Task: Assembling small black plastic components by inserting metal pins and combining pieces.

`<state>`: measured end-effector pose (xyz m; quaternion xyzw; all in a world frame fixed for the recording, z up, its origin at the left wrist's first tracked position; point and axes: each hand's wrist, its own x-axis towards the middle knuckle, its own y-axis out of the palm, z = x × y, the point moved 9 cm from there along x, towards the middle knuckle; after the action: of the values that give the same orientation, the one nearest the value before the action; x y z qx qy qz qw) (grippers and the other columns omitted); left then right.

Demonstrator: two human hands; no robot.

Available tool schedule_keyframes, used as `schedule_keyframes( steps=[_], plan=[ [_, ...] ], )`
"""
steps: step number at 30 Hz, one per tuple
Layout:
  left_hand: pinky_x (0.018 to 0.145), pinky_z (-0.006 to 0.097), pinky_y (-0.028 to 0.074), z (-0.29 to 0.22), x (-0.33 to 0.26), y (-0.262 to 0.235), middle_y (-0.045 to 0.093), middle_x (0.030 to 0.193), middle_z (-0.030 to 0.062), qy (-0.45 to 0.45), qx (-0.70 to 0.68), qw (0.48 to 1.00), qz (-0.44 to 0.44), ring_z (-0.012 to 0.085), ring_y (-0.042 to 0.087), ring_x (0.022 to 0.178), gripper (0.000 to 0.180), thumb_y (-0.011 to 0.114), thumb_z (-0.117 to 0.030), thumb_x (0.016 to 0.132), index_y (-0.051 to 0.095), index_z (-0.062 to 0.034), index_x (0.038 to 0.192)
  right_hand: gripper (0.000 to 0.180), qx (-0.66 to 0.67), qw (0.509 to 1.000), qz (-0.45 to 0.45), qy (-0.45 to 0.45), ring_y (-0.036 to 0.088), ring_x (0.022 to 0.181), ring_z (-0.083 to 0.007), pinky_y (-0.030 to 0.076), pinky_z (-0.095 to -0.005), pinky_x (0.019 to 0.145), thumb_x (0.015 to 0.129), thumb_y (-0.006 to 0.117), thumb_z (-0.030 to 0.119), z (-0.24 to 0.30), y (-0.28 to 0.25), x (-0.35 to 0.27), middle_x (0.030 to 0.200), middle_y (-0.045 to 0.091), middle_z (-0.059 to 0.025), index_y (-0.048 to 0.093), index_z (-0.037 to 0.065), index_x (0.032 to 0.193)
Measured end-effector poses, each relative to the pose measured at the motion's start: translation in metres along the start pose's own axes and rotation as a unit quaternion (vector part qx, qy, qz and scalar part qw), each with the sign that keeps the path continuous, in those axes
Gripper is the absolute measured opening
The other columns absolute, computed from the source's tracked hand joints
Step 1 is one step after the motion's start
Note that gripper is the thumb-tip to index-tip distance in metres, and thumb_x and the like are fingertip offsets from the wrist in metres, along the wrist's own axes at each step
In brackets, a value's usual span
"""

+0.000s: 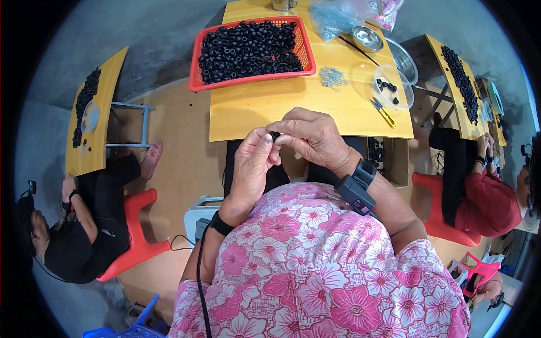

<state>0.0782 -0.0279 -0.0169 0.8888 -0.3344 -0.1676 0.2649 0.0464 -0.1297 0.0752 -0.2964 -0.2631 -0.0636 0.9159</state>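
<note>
Just in front of the table's near edge, my left hand [255,163] and my right hand [316,139] meet fingertip to fingertip. Both are closed in a pinch on a small round black part [274,136], which the fingers partly cover. Beyond them on the yellow table [248,115] stands a red plastic basket [194,84] heaped with similar black parts, some showing a hole. To its right lies a little pile of tiny clear or silvery pieces [333,78]. A clear round tub [408,96] holds several black parts, and yellow-handled thread snips [384,114] lie beside it.
At the table's far right are a metal bowl [367,38], a larger metal basin [407,63], a dark stick [358,49] and a clear plastic bag [338,19]. Two people sit at side tables [110,90] bearing black parts. A box [397,163] stands under my table.
</note>
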Motion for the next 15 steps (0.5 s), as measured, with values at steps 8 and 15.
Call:
schedule_keyframes(
  steps=[8,15],
  plan=[
    [0.063,0.022,0.04,0.011,0.002,-0.013,0.049,0.076,-0.002,-0.044,-0.032,0.998,-0.037,0.0055,0.044,0.067,0.017,0.052,-0.02,0.096,0.056,-0.0045,0.101,0.016,0.147,0.986,0.014,0.083,0.061,0.077,-0.022,0.049,-0.0308,0.069,0.08,0.067,0.009,-0.028,0.02,-0.009,0.081,0.063,-0.0089,0.067,0.005,0.095],
    [0.065,0.023,0.042,0.016,0.013,-0.019,0.053,0.085,-0.0024,-0.055,0.05,0.997,0.012,0.0061,0.047,0.07,0.009,0.053,-0.013,0.094,0.055,-0.0069,0.101,0.015,0.072,0.992,-0.014,0.106,0.061,0.077,-0.0196,0.048,-0.0286,0.069,0.078,0.07,0.009,-0.062,-0.004,-0.015,0.08,0.064,-0.0074,0.068,0.004,0.092]
  ],
)
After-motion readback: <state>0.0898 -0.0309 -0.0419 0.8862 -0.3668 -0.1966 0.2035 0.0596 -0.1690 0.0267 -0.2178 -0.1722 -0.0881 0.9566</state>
